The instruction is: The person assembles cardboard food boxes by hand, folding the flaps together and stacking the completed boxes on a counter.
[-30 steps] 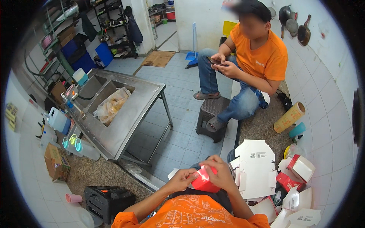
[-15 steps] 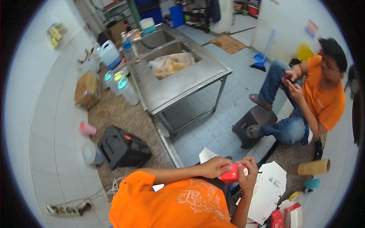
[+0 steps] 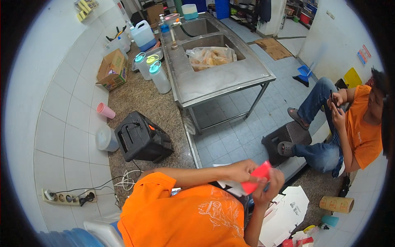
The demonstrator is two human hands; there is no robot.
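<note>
In front of my chest I hold a small red folding carton (image 3: 256, 178), smeared by motion. My left hand (image 3: 240, 170) grips its left side, fingers bent at its upper edge. My right hand (image 3: 268, 186) closes on the right side, its fingers curled and blurred. Flat white cardboard blanks (image 3: 288, 212) lie just below and to the right of my right hand, several overlapping. More white card shows partly hidden beneath my left forearm. Red and white cartons (image 3: 302, 242) sit at the lower right edge.
A person in orange (image 3: 358, 127) sits at right with a phone, feet by a dark stool (image 3: 284, 138). A steel sink table (image 3: 222, 88) stands ahead. On the left ledge are a black speaker-like box (image 3: 144, 138), jugs (image 3: 159, 77) and a pink cup (image 3: 105, 110).
The red carton has turned from lying level to a slanted, upright pose between my hands, and my right hand has shifted slightly rightward. The whole view has moved too.
</note>
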